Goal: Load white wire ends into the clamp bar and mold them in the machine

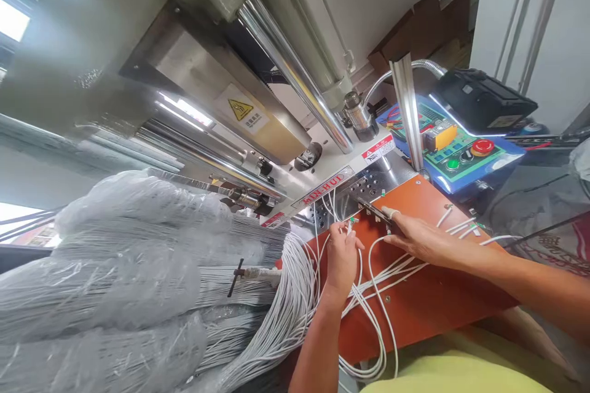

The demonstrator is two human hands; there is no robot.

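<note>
My left hand (342, 255) is closed in a pinch around a thin white cable, near a small connector with a green part (352, 220) at its end. To its right, my right hand (415, 236) has its fingers around the near end of a narrow dark metal piece (369, 207), whose exact kind I cannot make out. Small pale bits show along that piece. Both hands are over the orange board (415, 301), in front of the press's metal mould (341, 202). Several white cables (375, 279) run across the board beneath my hands.
The press head (318, 187) and its steel column (295, 67) stand above the mould. Plastic-wrapped cable bundles (115, 276) are piled at left, beside a clamp with a T-handle (236, 276). A blue control box (461, 153) with a red button (482, 147) is at right.
</note>
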